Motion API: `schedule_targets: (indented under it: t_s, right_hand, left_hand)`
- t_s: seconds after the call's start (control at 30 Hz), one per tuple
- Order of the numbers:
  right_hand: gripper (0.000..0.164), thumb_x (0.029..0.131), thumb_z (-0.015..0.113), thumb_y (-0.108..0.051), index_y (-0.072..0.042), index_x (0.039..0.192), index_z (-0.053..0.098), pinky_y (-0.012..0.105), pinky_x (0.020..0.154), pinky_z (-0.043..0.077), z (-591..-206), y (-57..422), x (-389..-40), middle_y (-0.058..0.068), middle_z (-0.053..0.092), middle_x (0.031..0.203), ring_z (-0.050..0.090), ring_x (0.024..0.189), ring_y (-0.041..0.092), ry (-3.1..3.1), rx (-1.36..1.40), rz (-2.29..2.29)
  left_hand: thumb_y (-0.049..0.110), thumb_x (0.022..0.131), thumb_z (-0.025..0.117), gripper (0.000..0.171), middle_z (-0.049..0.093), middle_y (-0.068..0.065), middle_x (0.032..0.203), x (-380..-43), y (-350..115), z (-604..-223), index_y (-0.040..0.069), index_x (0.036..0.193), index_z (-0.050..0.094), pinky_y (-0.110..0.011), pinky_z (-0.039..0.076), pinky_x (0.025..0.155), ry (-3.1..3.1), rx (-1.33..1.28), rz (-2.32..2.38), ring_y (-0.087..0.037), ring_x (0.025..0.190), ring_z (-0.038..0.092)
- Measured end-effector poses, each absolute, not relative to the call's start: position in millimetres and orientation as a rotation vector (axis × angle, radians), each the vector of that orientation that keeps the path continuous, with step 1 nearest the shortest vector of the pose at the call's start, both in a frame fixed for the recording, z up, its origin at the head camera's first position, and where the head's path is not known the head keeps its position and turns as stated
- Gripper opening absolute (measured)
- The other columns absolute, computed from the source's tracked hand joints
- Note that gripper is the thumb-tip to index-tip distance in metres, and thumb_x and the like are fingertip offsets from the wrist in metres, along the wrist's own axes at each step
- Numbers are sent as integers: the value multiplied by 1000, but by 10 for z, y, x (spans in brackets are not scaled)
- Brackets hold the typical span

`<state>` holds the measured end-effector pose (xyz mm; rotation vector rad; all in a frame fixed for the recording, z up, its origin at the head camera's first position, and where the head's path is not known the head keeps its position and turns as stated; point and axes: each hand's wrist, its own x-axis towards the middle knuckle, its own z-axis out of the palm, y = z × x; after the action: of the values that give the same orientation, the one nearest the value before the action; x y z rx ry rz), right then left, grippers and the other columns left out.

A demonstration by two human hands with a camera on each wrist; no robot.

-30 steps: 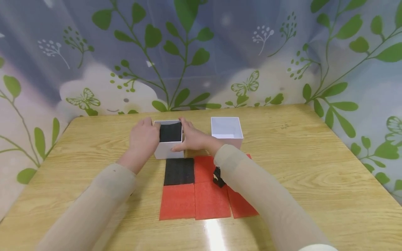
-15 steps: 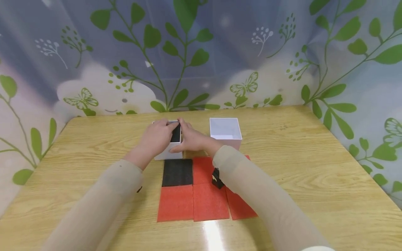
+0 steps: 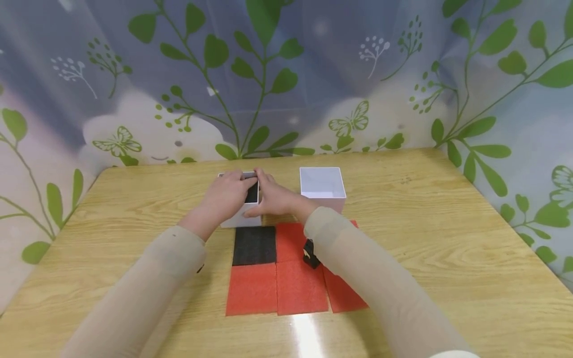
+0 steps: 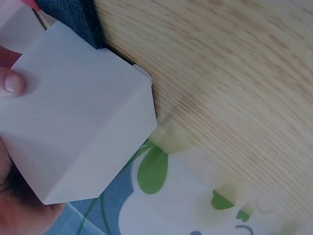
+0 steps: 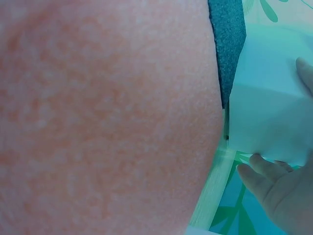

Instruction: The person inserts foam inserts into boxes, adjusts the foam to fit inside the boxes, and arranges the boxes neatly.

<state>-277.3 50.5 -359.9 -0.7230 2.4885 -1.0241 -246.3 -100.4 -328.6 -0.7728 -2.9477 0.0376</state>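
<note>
In the head view, my left hand (image 3: 224, 194) lies over the top of a white box (image 3: 241, 219), fingers dipping in onto a black felt-like sheet (image 3: 252, 193). Its fingertips are hidden inside. My right hand (image 3: 277, 199) grips the same box at its right side, thumb along the front and fingers at the back right corner. The left wrist view shows the box's white walls (image 4: 78, 98) up close, with a thumb against one face. Skin fills most of the right wrist view; the white box (image 5: 274, 107) appears at its right edge.
A second white box (image 3: 322, 184) stands to the right, its top uncovered. In front lie a black square (image 3: 255, 246) and several red squares (image 3: 252, 289) on the wooden table (image 3: 425, 238). A small black object (image 3: 310, 253) shows beside the right sleeve. Patterned fabric (image 3: 286, 114) hangs behind.
My left hand has moved from the box's left rim rightward over its opening, covering much of the black sheet. The right hand keeps its hold; little differs over the last half second.
</note>
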Motion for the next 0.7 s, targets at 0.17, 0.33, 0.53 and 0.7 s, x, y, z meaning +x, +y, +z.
schedule_targets:
  t_s: [0.17,0.33,0.53,0.7]
  right_hand:
    - [111,77,76,-34,-9,148,-7,37,106,29,-3603,514,-2774,16,6,151,20,136,24,2475,-732,-1040]
    - [111,77,76,-33,-10,147,-7,37,105,31,-3601,509,-2770,16,7,150,24,133,24,2466,-722,-1048]
    - [113,78,75,-35,-12,148,-10,38,105,31,-3571,509,-2759,15,5,151,25,133,25,2465,-698,-1027]
    - [113,78,74,-36,-11,148,-10,39,105,31,-3562,505,-2747,15,3,152,24,134,26,2472,-694,-1002]
  left_hand:
    - [1,93,49,41,56,-19,114,-2452,-996,-3273,11,133,54,-47,48,83,-2928,-790,40,-34,104,53]
    - [0,92,51,37,59,-15,109,-2451,-1026,-3308,10,126,60,-44,49,81,-2863,-824,-8,-29,100,55]
    - [-1,89,53,32,59,-10,92,-2432,-1105,-3363,7,116,67,-36,49,68,-2763,-910,-116,-23,83,55]
    - [-2,88,54,25,58,-9,88,-2364,-1135,-3388,4,107,71,-35,50,69,-2664,-999,-173,-22,81,54]
